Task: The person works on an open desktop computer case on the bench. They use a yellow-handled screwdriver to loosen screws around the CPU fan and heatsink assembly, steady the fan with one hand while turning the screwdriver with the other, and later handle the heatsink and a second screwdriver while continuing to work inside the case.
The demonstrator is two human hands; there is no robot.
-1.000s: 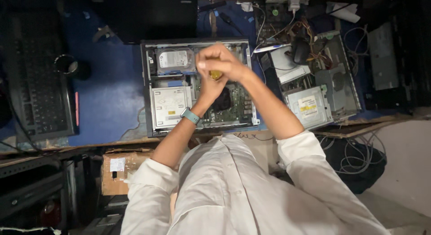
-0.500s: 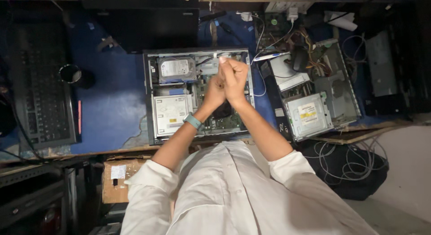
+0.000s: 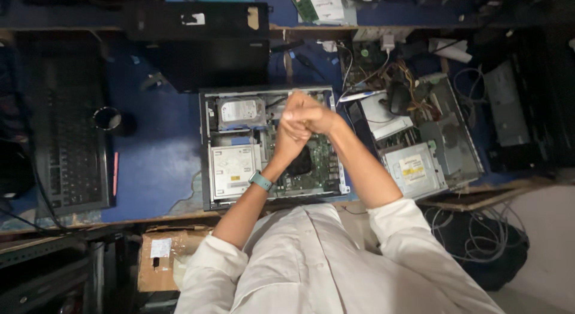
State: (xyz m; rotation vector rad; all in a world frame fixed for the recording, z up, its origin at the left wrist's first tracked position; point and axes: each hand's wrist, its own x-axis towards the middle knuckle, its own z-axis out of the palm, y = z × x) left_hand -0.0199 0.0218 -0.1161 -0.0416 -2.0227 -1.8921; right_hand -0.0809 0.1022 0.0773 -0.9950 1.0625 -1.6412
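Scanning from the left, a black keyboard (image 3: 69, 140) lay flat on the blue surface (image 3: 159, 164), with a small dark ring-shaped thing (image 3: 108, 118) just beside its right edge. Next came the open computer case (image 3: 272, 147), its long side running left to right, lid off, a silver hard drive (image 3: 241, 110) in the upper left corner and a pale drive box (image 3: 232, 169) below it.

Above the right half of that case the two hands met. The left hand (image 3: 291, 134), a teal watch (image 3: 260, 181) on its wrist, came up from below left; the right hand (image 3: 311, 113) came in from the lower right and sat over it, the two pressed together in one closed knot. Both grips were curled tight, but whether anything was pinched between them could not be told, since the fingers hid it. The green circuit board (image 3: 320, 161) and its dark fan (image 3: 299, 161) lay directly beneath the hands, apart from them and nearer the left wrist.

Further right sat a second opened case (image 3: 428, 143) with loose wires (image 3: 395, 74), tilted against the first.
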